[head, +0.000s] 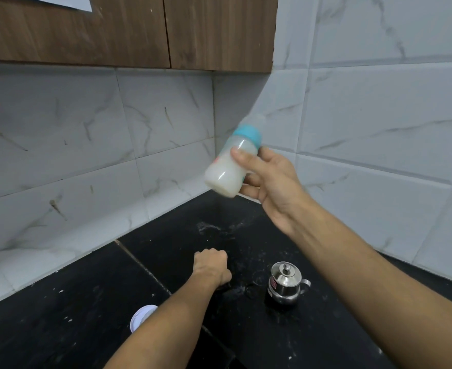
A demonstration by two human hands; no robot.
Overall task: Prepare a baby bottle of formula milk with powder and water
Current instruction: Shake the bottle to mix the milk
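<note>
Lidded steel pot (286,283) & white round lid (141,316) sit on black counter (73,302), L hand (211,265) fisted btwn them. R hand (270,179) grips milky bottle (228,166) mid-air above, long axis tilted: teal collar up-right, base down-left.

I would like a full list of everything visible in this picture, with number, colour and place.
baby bottle: 1, translucent with white milk and teal collar, tilted in the air
steel pot with lid: 1, silver, on the countertop, right of the left hand
round object: 1, white, on the countertop, partly behind the left forearm
countertop: 1, black, speckled white
wall tiles: many, white marble, behind the countertop
cabinet doors: 2, brown wood, above the wall tiles
left hand: 1, fist resting on the countertop
right hand: 1, raised, grips the baby bottle
</note>
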